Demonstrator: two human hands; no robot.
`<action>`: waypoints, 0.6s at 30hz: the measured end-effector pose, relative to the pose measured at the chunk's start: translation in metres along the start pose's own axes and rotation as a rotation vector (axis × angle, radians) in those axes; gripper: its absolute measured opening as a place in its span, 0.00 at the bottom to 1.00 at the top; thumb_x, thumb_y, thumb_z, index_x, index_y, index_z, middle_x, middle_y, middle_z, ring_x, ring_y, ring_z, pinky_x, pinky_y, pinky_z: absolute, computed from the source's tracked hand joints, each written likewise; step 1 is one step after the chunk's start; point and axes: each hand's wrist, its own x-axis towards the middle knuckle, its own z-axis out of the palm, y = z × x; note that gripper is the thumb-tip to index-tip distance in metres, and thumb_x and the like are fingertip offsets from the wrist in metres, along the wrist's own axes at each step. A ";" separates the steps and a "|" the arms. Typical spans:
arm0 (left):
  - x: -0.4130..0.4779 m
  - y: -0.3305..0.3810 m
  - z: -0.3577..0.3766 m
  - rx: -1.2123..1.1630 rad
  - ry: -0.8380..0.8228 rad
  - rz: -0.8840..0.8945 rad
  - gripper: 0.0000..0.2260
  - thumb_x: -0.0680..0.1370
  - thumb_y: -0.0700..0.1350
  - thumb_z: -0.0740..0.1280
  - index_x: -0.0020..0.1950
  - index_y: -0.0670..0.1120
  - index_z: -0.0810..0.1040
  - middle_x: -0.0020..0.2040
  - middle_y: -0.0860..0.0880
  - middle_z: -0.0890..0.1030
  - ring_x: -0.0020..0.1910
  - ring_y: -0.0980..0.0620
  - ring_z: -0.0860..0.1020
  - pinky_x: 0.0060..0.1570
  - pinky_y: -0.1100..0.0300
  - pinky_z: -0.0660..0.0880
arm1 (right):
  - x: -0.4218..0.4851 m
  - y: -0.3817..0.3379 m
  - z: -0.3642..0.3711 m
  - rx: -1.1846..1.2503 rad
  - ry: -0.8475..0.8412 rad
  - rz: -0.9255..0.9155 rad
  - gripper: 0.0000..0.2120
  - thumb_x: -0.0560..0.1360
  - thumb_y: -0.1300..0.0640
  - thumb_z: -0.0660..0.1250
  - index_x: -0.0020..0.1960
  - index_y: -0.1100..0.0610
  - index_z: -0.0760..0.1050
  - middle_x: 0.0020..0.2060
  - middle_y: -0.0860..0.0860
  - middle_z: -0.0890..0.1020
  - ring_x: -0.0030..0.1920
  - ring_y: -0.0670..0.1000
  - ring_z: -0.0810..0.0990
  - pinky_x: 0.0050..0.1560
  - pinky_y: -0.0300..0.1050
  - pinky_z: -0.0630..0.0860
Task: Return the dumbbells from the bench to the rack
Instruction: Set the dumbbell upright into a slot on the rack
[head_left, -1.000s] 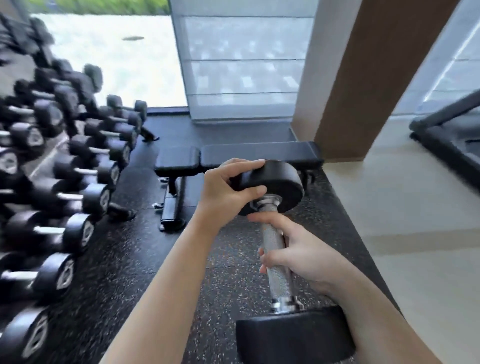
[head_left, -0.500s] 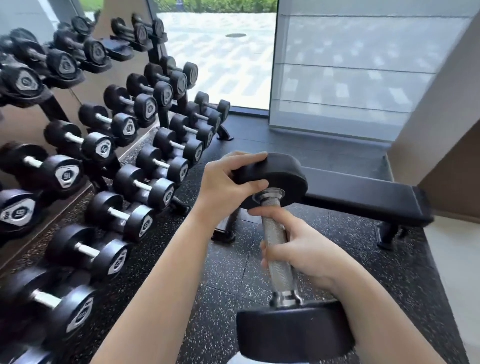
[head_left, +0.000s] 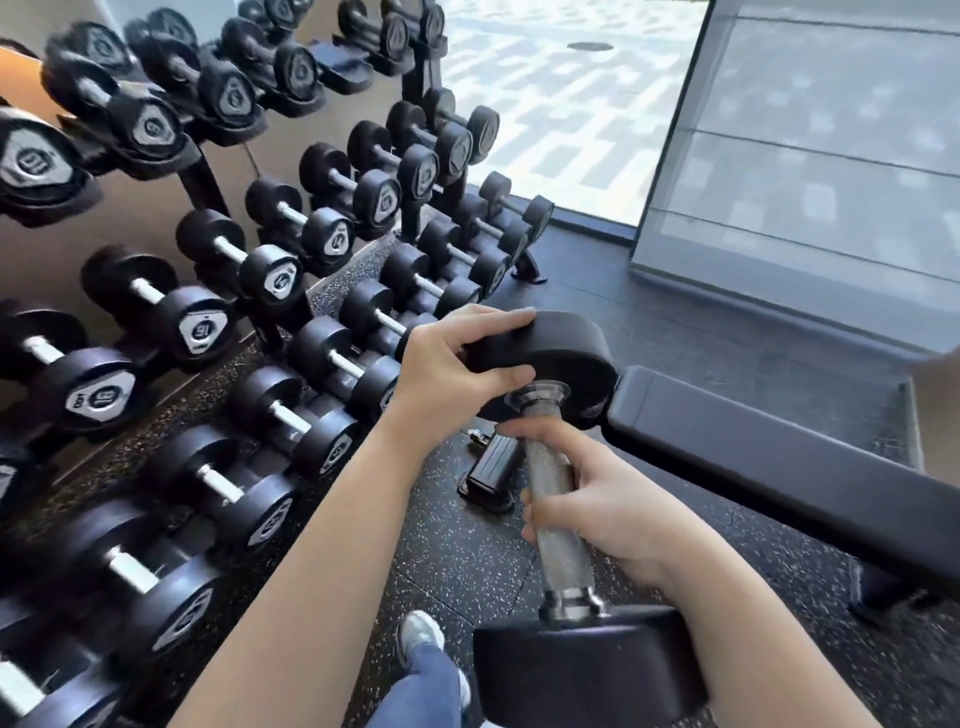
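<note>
- Nearest to me, the dumbbell (head_left: 556, 499) is up in the air in front of my body, between the rack on my left and the bench on my right.
- Its long axis runs almost straight away from me: the near head sits low and close to my waist, and the far head points forward and upward, leaning a little to the left.
- My right hand (head_left: 597, 509) is wrapped round the knurled metal handle at about its middle, with the forefinger stretched up toward the far head.
- Below my arms I see one shoe (head_left: 421, 636) on the speckled black floor (head_left: 467, 561).
- My left hand (head_left: 447, 364) grips the far head, fingers curled over its top edge and thumb pressed on its inner face.
- So the two hands are apart, each clamped on a different part of the same weight.
- The bench (head_left: 779, 467) lies just behind the far head and stretches off to the right.
- The rack (head_left: 205, 184) fills the left side in tiers, with racked dumbbells (head_left: 171, 317) lying side by side.
- Farthest off is a bright window (head_left: 571, 104).
</note>
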 end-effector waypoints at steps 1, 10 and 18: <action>0.011 -0.007 -0.010 0.002 0.012 0.001 0.23 0.63 0.35 0.74 0.56 0.47 0.77 0.50 0.44 0.79 0.51 0.50 0.77 0.52 0.58 0.73 | 0.016 -0.005 0.002 -0.002 -0.001 -0.005 0.33 0.62 0.73 0.65 0.53 0.37 0.74 0.53 0.56 0.76 0.42 0.54 0.76 0.46 0.57 0.79; 0.132 -0.056 -0.101 0.029 0.001 0.011 0.21 0.65 0.31 0.73 0.55 0.45 0.78 0.50 0.42 0.80 0.51 0.49 0.78 0.53 0.57 0.75 | 0.163 -0.061 0.020 0.063 0.012 -0.024 0.32 0.63 0.73 0.65 0.53 0.39 0.74 0.51 0.54 0.77 0.39 0.50 0.77 0.41 0.46 0.79; 0.230 -0.090 -0.122 -0.016 -0.034 -0.017 0.19 0.65 0.30 0.73 0.53 0.45 0.79 0.51 0.40 0.80 0.51 0.48 0.79 0.55 0.53 0.75 | 0.256 -0.090 -0.010 0.086 0.040 0.003 0.32 0.63 0.73 0.65 0.54 0.39 0.74 0.43 0.56 0.78 0.41 0.53 0.78 0.44 0.51 0.80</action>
